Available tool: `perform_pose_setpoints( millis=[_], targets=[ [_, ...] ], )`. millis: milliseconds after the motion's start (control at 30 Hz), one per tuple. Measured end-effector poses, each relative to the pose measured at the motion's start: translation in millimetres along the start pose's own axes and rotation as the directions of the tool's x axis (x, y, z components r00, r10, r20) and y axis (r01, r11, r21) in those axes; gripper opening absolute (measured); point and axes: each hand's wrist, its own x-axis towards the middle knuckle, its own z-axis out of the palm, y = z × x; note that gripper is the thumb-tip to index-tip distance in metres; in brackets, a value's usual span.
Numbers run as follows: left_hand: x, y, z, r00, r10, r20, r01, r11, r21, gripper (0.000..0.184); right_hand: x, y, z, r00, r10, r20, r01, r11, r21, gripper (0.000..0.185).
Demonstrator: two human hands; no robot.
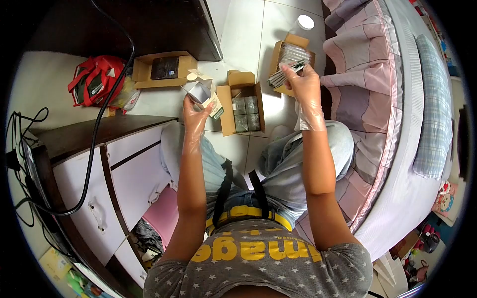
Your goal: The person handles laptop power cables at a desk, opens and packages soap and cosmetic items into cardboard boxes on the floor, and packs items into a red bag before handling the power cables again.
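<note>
My left hand, in a clear plastic glove, holds a small open carton, white inside with a green and cream outside. My right hand, gloved too, pinches some flat packets at the near left edge of a cardboard box. More thin packets stand in a row inside that box. Between my hands, an open cardboard box holds several dark, plastic-wrapped packs. To the left lies another open box with a dark wrapped pack in it.
A clear jar with a white lid stands behind the right box. A red bag sits at the left, near a black cable. Drawers flank my left side; a bed with a pink skirt is on the right.
</note>
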Motion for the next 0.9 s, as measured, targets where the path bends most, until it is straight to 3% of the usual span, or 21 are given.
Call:
perform_pose_setpoints(
  millis=[100, 300, 367, 500, 567, 700, 767, 833, 900],
  targets=[
    [-1.0, -1.4, -3.5, 1.0, -0.008, 0.005, 0.008, 0.999, -0.035, 0.063, -1.0, 0.4, 1.2, 1.0, -0.005, 0.001, 0.005, 0.999, 0.039, 0.02],
    [-10.8, 12.7, 1.7, 0.994, 0.064, 0.085, -0.087, 0.952, 0.295, 0.073, -8.4, -6.0, 7.4, 0.986, -0.007, 0.166, -0.034, 0.969, 0.245, 0.017],
    [-14.3, 25.4, 10.5, 0.972, 0.115, 0.203, -0.187, 0.906, 0.381, 0.076, -16.1, -11.1, 8.8, 0.917, -0.109, 0.383, -0.118, 0.844, 0.524, 0.017],
    [-19.2, 42.3, 26.4, 0.964, 0.122, 0.237, -0.21, 0.895, 0.394, 0.082, -23.1, -13.8, 8.2, 0.836, -0.242, 0.492, -0.1, 0.816, 0.57, 0.018],
    [-18.5, 41.4, 30.5, 0.965, 0.09, 0.248, -0.192, 0.885, 0.425, 0.083, -22.3, -10.7, 7.0, 0.821, -0.233, 0.521, -0.094, 0.845, 0.526, 0.018],
    [-16.4, 40.9, 36.2, 0.947, 0.199, 0.252, -0.292, 0.859, 0.42, 0.083, -25.1, -7.2, 9.1, 0.763, -0.241, 0.6, -0.009, 0.924, 0.382, 0.02],
    [-15.3, 43.6, 38.3, 0.942, 0.225, 0.247, -0.316, 0.842, 0.437, 0.083, -30.6, -7.8, 13.8, 0.781, -0.313, 0.54, 0.212, 0.947, 0.242, 0.02],
    [-14.7, 45.3, 40.4, 0.938, 0.249, 0.24, -0.334, 0.834, 0.439, 0.084, -31.8, -11.9, 12.4, 0.776, -0.268, 0.57, 0.155, 0.958, 0.24, 0.02],
    [-15.0, 46.9, 42.8, 0.94, 0.264, 0.218, -0.336, 0.833, 0.44, 0.084, -31.5, -13.8, 12.0, 0.735, -0.445, 0.512, 0.423, 0.891, 0.168, 0.025]
  ],
)
